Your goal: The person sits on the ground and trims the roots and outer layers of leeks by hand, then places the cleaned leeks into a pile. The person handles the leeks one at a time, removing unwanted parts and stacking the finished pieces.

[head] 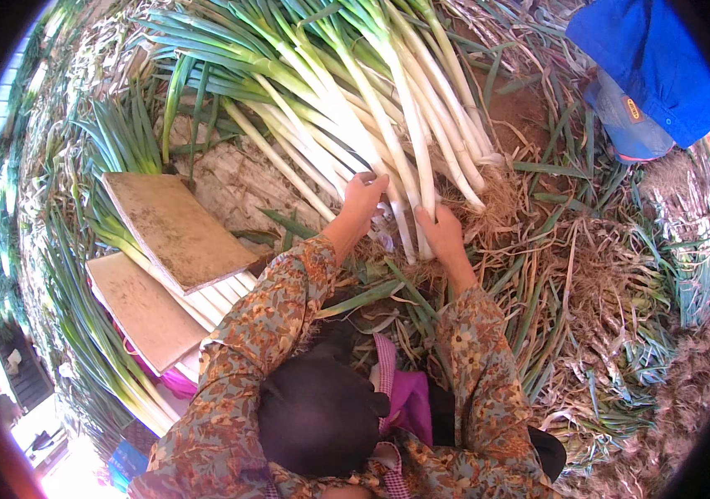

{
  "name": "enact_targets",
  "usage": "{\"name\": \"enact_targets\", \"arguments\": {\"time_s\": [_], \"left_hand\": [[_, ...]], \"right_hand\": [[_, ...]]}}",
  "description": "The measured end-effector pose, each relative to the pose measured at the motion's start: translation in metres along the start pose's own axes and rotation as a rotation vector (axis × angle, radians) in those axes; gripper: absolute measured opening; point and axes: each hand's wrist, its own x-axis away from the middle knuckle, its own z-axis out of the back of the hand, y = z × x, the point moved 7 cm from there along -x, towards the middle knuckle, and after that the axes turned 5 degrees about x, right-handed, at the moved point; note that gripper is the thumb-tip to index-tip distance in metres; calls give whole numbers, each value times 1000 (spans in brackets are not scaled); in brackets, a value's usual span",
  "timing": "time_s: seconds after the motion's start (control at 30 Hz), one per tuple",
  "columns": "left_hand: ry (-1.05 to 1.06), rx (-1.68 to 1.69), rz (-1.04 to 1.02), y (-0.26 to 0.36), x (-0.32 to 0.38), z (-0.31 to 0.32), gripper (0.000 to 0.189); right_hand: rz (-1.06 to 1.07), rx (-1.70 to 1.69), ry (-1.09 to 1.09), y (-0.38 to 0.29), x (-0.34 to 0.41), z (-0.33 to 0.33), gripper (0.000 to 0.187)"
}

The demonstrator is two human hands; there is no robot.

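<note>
A large pile of long green onions (305,100) lies before me, green leaves toward the top and white stalks toward me. My right hand (445,234) grips the white base of one green onion (414,143), just above its root end. Beside it, my left hand (361,199) has its thumb and fingertips bent together against the white stalks; whether anything is pinched between them is hard to tell. Stringy roots (495,209) spread from the stalk ends to the right of my right hand.
Two boards (177,231) (146,312) rest over more green onions at the left. Loose leaf trimmings (536,299) cover the ground at right. A person in blue clothing (654,68) is at upper right. A dark rounded object (317,415) sits below my forearms.
</note>
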Motion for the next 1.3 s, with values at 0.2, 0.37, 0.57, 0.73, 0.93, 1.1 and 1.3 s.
{"name": "enact_targets", "arguments": {"time_s": [0.2,0.37,0.57,0.73,0.93,1.1,1.3], "left_hand": [[-264,188,16,11,11,-9,72],[-252,124,-139,25,32,1,61],[-182,388,-127,44,83,30,27],[-349,-167,-372,18,163,34,41],[-387,-338,-411,-23,209,61,41],[-515,-513,-394,-26,200,49,44],[-780,-502,-136,-37,188,31,51]], "right_hand": [[-138,-637,-310,-19,27,-29,64],[-268,-736,-466,-65,67,-8,53],[-372,-538,-334,-109,81,67,43],[-282,-696,-292,-132,131,3,38],[-296,-880,-322,-117,196,-41,42],[-296,-973,-400,-107,207,-29,57],[-472,-993,-458,-99,209,-34,58]]}}
